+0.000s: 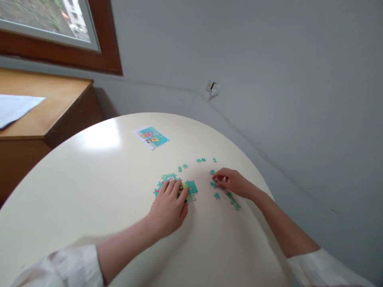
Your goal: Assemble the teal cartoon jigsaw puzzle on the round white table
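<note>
My left hand (169, 207) lies flat with its fingers stretched over a partly joined jigsaw puzzle (191, 186). Its fingers hide part of the picture, where a yellow cartoon figure and a pale round face show between and above them. Over to the right, my right hand (235, 182) hovers low among loose teal puzzle pieces, thumb and forefinger apart. One puzzle piece (213, 185) is right by the thumb tip; whether they touch I cannot tell. Another puzzle piece (212, 172) lies just beyond the forefinger, and a third puzzle piece (217, 196) lies nearer me.
Several more loose pieces (201, 160) form an arc on the round white table (89, 191). Farther back lies a printed picture card (154, 137) with cartoon figures. A wooden cabinet (66, 103) with a paper sheet (18, 107) stands at the left, below a window; a wall rises behind.
</note>
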`<state>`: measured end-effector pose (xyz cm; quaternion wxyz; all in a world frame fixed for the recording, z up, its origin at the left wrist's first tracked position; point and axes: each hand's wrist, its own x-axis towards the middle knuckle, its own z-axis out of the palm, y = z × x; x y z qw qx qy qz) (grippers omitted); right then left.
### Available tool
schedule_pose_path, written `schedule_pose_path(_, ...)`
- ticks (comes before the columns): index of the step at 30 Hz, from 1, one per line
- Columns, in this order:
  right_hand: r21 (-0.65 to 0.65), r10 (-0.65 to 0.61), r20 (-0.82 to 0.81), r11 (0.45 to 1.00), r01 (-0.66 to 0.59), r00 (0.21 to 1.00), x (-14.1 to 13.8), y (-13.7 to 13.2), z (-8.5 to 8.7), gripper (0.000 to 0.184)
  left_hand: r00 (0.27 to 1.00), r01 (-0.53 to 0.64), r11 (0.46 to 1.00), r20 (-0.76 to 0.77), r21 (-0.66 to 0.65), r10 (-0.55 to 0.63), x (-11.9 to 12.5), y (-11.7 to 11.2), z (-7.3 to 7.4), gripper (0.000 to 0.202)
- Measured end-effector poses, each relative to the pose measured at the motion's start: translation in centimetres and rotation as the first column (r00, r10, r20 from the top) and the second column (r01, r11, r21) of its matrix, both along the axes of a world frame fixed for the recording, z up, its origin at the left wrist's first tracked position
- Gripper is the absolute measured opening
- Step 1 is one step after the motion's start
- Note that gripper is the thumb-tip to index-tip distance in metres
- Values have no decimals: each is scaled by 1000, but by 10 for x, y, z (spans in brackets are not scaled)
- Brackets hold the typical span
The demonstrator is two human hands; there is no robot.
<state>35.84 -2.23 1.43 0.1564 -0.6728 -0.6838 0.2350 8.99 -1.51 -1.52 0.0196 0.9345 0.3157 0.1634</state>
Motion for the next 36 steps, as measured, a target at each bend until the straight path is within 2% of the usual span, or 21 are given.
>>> schedule_pose_path(9, -49, -35, 8, 998, 35, 999, -1, 5, 2, 13, 997, -59, 998, -50, 36, 61, 1, -4, 1, 38)
schedule_pose_path(19, -54, -26, 78, 998, 30, 997, -5, 3, 5, 4, 997, -56, 997, -53, 45, 58, 1, -3, -1, 40)
schedule_pose_path(23, -20, -18, 82, 1000, 20, 996, -6, -3, 5, 2, 997, -49, 998, -54, 41, 51, 1, -3, -2, 40)
schedule_pose_path(26, 58, -11, 53, 998, 8, 999, -7, -6, 4, 1, 998, -33, 999, -49, 40, 35, 1, -3, -1, 40)
schedule_pose_path(31, 251, 3, -57, 968, 12, 998, -25, -8, 10, 11, 999, -10, 1000, -47, -3, 10, 1, -2, 1, 40)
schedule_pose_path(34, 264, -22, -252, 960, 90, 967, -46, -7, 7, 14, 999, -6, 1000, -38, -25, 5, 1, -1, 0, 40)
schedule_pose_path(36, 244, -56, -409, 955, 169, 911, -59, -7, 0, 18, 1000, -6, 1000, -25, -31, 5, 1, -1, 1, 39)
